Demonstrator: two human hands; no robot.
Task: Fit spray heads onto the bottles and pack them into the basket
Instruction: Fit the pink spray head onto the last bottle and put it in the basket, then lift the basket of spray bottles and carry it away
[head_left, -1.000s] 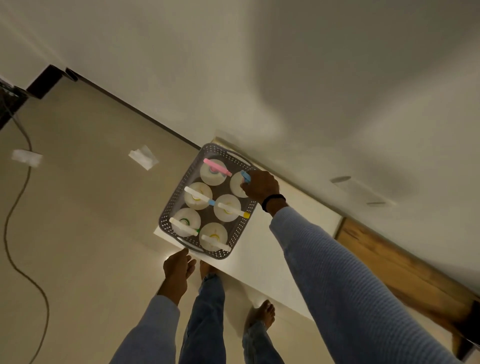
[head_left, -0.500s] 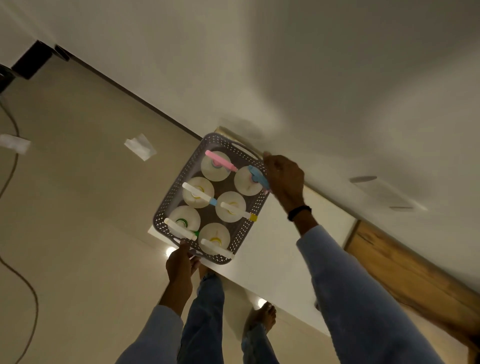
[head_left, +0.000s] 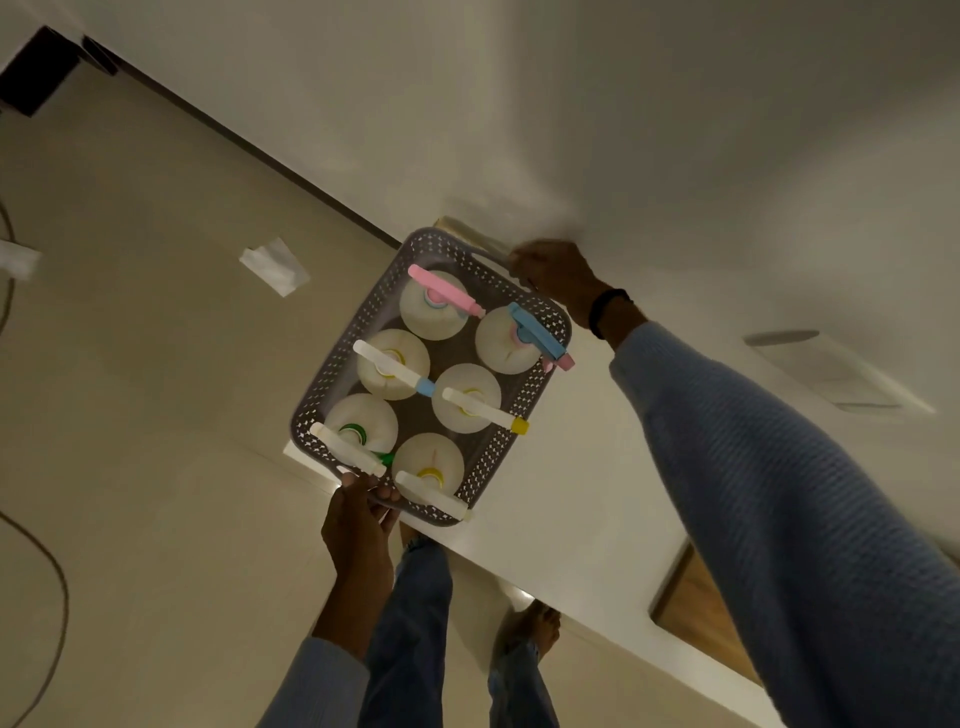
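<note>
My right grip (head_left: 558, 275) is curled round the far handle of the basket (head_left: 332, 364). My left grip (head_left: 363, 514) pinches the near rim, with my fingers just under a white spray head. The basket sits between my two grips on the corner of the white bench (head_left: 571, 493). All six bottles (head_left: 363, 421) stand upright inside it with their spray heads (head_left: 447, 291) fitted.

I judge the load bulky and, if the bottles are full, heavy; I cannot tell whether they are. The latticed plastic walls look thin and likely to flex, so the two end handles are the places to hold, keeping it level. Two nozzles poke over the rim on the side nearer my right sleeve and could snag.

Below my left grip are my bare feet (head_left: 530, 629) and the floor. A scrap of paper (head_left: 274, 266) and a cable (head_left: 52, 597) lie well off to the left. The wall rises just beyond my right grip.
</note>
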